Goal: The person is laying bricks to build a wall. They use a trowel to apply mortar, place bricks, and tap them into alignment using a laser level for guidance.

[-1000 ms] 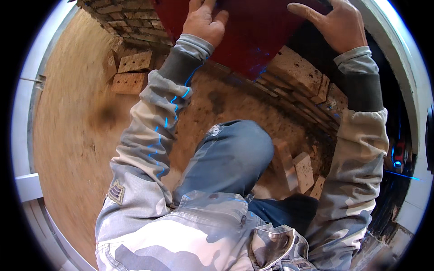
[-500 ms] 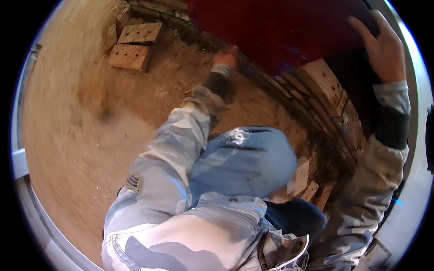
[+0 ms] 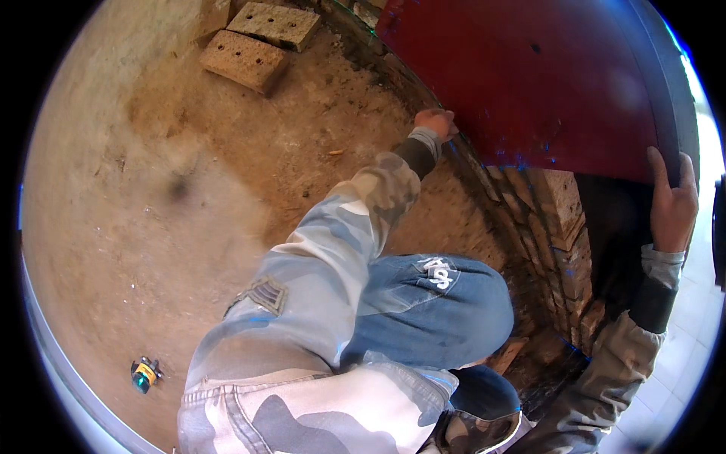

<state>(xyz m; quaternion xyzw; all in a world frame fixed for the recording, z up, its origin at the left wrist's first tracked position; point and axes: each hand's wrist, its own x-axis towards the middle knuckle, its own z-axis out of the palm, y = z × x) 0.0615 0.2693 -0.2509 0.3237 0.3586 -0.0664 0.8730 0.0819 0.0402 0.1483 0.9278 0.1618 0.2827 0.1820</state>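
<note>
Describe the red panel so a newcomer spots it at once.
Find the stacked bricks right of the brown floor. At the upper right, the broad red panel hides part of them, with the left hand at one edge and the right hand at a corner. Its flat red face sets it apart from the rough, brown stacked bricks.

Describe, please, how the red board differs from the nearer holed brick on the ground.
The red board is dark red; the brick is tan. The board looks far larger than the brick. The right hand grips the board's edge, while the brick lies untouched on the ground. Both have broad flat faces.
</note>
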